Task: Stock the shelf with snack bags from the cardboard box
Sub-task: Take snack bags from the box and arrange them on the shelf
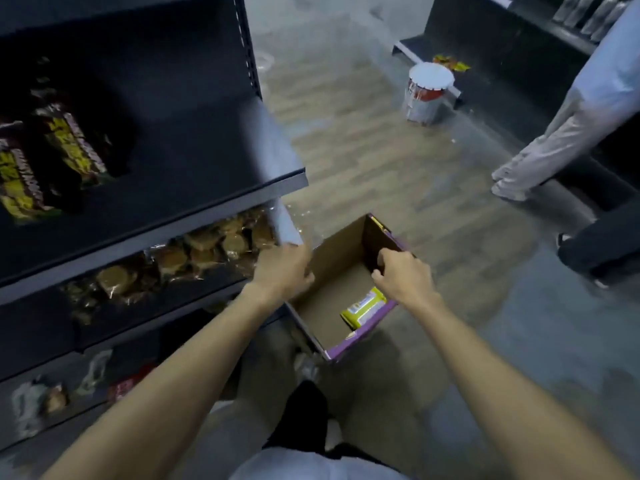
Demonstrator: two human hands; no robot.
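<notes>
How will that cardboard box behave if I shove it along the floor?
The box probably feels light: only one yellow packet shows inside. It should slide easily on the smooth floor. Its open-topped walls may flex when squeezed.

Two bare forearms reaching forward and down from the near edge, left hand [282,268] back up, fingers curled under, right hand [403,278] near it on the right, knuckles up, fingers bent downward, thumb apart, grip unclear on both
</notes>
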